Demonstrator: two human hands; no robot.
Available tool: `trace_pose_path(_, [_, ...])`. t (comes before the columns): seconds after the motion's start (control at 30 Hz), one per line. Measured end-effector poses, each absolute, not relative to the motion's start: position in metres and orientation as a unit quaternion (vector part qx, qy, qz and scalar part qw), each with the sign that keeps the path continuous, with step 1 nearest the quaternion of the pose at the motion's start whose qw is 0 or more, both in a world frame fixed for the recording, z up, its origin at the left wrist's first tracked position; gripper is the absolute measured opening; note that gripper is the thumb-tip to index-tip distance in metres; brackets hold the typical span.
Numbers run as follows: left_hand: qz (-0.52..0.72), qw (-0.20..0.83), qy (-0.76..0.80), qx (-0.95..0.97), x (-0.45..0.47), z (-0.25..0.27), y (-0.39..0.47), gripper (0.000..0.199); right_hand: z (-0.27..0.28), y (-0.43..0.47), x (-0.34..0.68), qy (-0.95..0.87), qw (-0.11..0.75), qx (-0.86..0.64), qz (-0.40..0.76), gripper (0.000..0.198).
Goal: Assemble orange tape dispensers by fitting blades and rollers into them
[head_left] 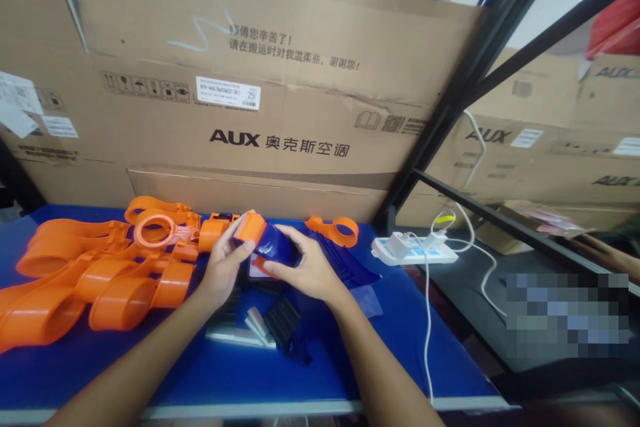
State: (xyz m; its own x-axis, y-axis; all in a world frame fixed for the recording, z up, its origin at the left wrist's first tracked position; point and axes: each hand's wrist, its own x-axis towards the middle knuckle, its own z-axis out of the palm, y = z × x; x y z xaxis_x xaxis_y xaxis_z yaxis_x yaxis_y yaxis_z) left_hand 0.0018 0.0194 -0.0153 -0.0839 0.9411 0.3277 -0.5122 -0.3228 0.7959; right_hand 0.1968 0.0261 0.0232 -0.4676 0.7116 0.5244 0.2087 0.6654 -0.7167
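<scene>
And here, held up just above the tabletop [400,347], is the orange-and-blue piece [269,241], with both bare hands brought to it! The orange end is pointed to the left and slightly up in the view, the glossy blue end to the right and slightly down, so the long axis is laid on a gentle slope between the hands. The orange end is held by the left grip [225,267], thumb laid along its near side; the blue end is steadied by the right grip [313,267], thumb set low, fingers round the far side. Both are drawn in narrow on the piece.

Now, what is hidden? The piece's underside and far side cannot be seen, and most of the left fingers are covered by it. Just below, a pale-faced object [259,268] is partly blocked; what it is cannot be told. The black ribbed piece [281,321] and silver strips [243,335], nearer the camera, are blurred. Off to the left, the orange rings [123,297] are overlapped in a heap, cut off at the picture's edge. To the right, the blue sheets [343,263] are half screened by the right hand and wrist. At the far right, another person's arm [610,250] is cropped by the edge, and the patch below it is pixelated.
</scene>
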Motion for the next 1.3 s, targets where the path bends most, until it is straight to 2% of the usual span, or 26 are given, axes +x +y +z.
trace_pose_path(0.17, [0.681, 0.441, 0.326, 0.485, 0.003, -0.009, 0.017, 0.062, 0.017, 0.032, 0.203, -0.862, 0.386, -0.326, 0.047, 0.063])
trace_pose_path(0.33, [0.698, 0.356, 0.369, 0.5, 0.005, -0.01, 0.02, 0.055, 0.012, 0.036, 0.206, -0.877, 0.36, -0.314, -0.058, 0.056])
trace_pose_path(0.73, [0.692, 0.346, 0.386, 0.502, 0.003, -0.001, 0.012, 0.039, 0.013, 0.035, 0.205, -0.886, 0.354, -0.296, -0.045, 0.06])
trace_pose_path(1.3, [0.72, 0.346, 0.39, 0.458, 0.003, -0.005, 0.013, 0.044, 0.014, 0.034, 0.203, -0.88, 0.38, -0.282, -0.028, 0.058])
